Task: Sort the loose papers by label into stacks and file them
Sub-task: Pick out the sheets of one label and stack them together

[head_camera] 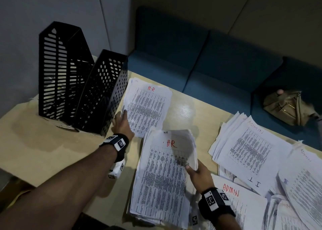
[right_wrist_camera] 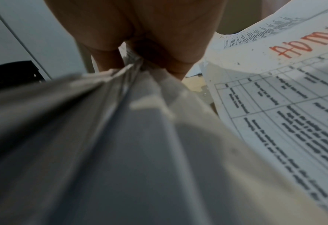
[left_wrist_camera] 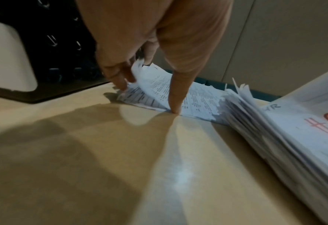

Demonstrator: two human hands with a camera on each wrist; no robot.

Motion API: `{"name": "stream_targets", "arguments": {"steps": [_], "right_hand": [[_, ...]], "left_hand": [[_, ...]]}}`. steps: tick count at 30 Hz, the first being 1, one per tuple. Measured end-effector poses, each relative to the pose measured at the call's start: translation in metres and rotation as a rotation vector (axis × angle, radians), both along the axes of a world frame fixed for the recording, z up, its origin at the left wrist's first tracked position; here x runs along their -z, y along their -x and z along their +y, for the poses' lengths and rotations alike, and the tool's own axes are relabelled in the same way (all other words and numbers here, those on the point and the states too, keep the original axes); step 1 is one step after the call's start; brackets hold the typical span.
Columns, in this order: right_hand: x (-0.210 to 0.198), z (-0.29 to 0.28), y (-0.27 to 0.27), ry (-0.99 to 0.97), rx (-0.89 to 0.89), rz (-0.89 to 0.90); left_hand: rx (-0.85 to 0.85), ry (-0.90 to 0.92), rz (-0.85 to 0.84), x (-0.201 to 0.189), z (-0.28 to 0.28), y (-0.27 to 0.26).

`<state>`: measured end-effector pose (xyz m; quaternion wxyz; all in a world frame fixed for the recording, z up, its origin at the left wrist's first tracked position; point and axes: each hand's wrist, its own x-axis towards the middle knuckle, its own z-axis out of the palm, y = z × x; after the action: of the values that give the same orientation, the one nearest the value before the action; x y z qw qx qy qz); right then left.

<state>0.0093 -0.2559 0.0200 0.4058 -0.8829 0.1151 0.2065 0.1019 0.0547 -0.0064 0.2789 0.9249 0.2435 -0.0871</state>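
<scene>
The thick HR stack (head_camera: 163,174) near the front edge of the tan table (head_camera: 52,142) is gripped along its right side by the right hand (head_camera: 200,173), thumb on top and the sheets bunched between thumb and fingers in the right wrist view. A smaller HR pile (head_camera: 148,107) just beside the two black file holders (head_camera: 81,83) is being lifted at its left edge by the curled fingers of the left hand (head_camera: 122,123), with one fingertip (left_wrist_camera: 175,106) pressed down at the near edge. ADMIN papers (head_camera: 250,142) are spread on the table's right side, with an ADMIN sheet (right_wrist_camera: 286,97) close by the right hand.
</scene>
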Motion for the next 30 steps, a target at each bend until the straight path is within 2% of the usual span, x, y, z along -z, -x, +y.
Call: {"name": "stream_targets", "arguments": {"steps": [6, 11, 16, 19, 23, 26, 28, 30], "right_hand": [[0.002, 0.0, 0.001, 0.015, 0.008, 0.009], [0.006, -0.003, 0.005, 0.019, 0.02, -0.001], [0.006, -0.005, 0.009, 0.032, 0.029, -0.003], [0.007, -0.005, 0.009, 0.03, 0.047, 0.024], [0.009, -0.007, 0.007, 0.019, 0.082, 0.033], [0.011, -0.009, 0.003, 0.012, 0.174, 0.049], [0.01, -0.008, 0.001, -0.034, 0.29, 0.07], [0.008, -0.005, -0.003, -0.083, 0.395, 0.071]], "left_hand": [[-0.12, 0.037, 0.138, -0.002, -0.01, -0.008], [-0.093, 0.008, 0.085, -0.006, -0.013, -0.013], [-0.083, 0.151, 0.102, -0.004, -0.001, -0.013], [-0.078, 0.144, 0.07, -0.005, 0.003, -0.007], [-0.185, 0.368, -0.12, -0.032, -0.002, 0.001], [-0.269, 0.452, -0.313, -0.063, -0.009, 0.007], [-0.234, 0.535, -0.308, -0.072, -0.017, 0.018], [-0.158, 0.625, -0.193, -0.068, -0.024, 0.032]]}}
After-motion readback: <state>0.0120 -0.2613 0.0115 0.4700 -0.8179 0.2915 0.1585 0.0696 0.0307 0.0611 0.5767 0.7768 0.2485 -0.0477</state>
